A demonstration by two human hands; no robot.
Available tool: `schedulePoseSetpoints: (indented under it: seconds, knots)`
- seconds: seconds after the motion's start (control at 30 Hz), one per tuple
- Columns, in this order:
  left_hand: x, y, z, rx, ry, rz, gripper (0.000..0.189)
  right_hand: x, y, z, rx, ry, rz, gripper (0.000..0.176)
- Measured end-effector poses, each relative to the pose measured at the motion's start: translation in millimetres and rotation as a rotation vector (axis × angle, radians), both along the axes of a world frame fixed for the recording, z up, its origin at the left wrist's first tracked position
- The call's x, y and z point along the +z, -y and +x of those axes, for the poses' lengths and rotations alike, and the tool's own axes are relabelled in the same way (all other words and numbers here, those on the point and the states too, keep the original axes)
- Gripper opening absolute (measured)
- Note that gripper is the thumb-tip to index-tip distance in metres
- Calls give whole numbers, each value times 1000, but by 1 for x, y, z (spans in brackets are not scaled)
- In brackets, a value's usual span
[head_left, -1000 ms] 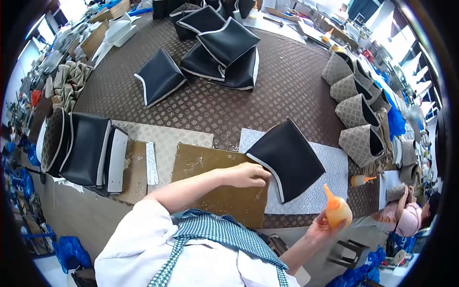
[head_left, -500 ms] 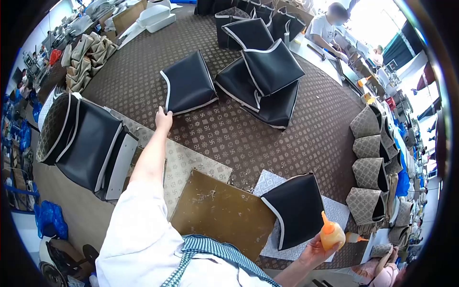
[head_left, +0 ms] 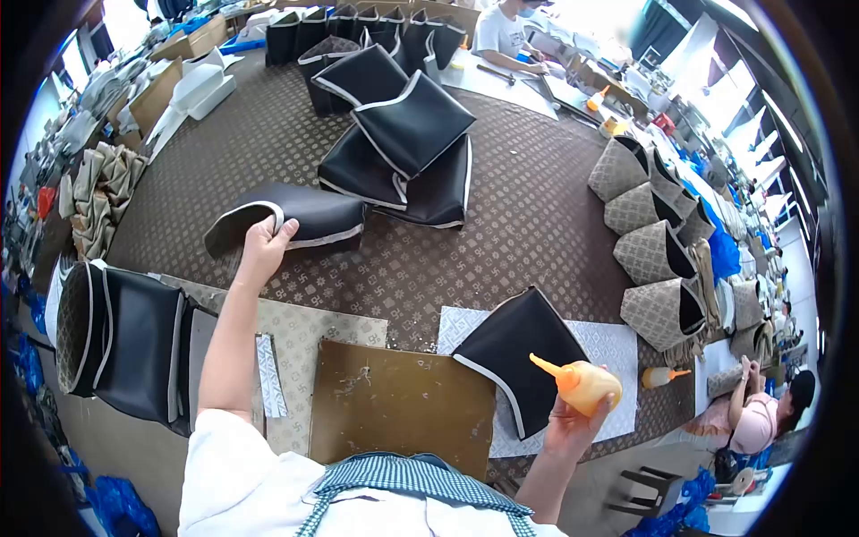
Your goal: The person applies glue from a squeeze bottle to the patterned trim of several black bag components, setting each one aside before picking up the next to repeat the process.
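My left hand [head_left: 266, 243] grips the white-trimmed edge of a black leather piece [head_left: 313, 215] on the patterned table, its left part bulging open. In my right hand [head_left: 573, 428] is a bottle with an orange nozzle [head_left: 589, 387], the nozzle pointing up and left. Just left of that bottle, another black piece [head_left: 514, 349] with white trim lies on a white patterned sheet [head_left: 613, 345]. A brown board [head_left: 403, 403] is in front of my body, between my arms. Several black pieces [head_left: 416, 125] lie stacked farther back.
Patterned pouches [head_left: 662, 309] line the right side, near a second orange-nozzled bottle [head_left: 660, 377]. More black pieces [head_left: 139, 345] stand at the left edge. One person [head_left: 501, 36] is at the back and another [head_left: 756, 416] at the right. A stool [head_left: 646, 490] stands below the table.
My left hand has lifted and bent the edge of the black piece, which lay flatter before. My right hand has tipped the bottle leftward. The whole view has shifted.
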State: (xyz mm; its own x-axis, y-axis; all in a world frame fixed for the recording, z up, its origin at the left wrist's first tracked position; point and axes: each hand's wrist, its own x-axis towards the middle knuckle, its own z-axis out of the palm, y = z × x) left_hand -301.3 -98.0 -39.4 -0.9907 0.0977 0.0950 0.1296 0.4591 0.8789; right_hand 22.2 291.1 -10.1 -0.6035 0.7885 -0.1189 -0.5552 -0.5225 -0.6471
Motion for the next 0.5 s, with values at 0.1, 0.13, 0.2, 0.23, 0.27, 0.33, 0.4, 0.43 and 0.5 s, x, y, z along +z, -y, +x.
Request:
schedulePoseSetpoints:
  seconds: [0.1,0.13,0.2,0.23,0.27,0.33,0.4,0.43,0.5]
  knots:
    - [56,-38,19,-150,-50,260,24,1,-1,15,-35,-13,9,66]
    - [66,-45,27,-172,17,332,24,3,-1,20,-47,-18,12,66]
    - [77,-57,45,-169,84,544,24,8,1,30,-38,-62,21,65]
    - [85,-65,59,-166,127,647,24,12,4,35,-40,-91,25,64]
    - [97,-72,83,-108,191,764,23,15,5,39,-31,-108,52,64]
    - [100,-78,123,6,281,879,25,16,6,46,-76,-118,71,63]
    - [81,-76,161,100,359,960,30,10,4,54,-58,-119,126,65]
    - [75,-79,183,174,493,1129,32,10,4,56,-65,-112,151,65]
    - [60,-82,230,136,686,1369,38,18,12,58,-72,-97,195,67]
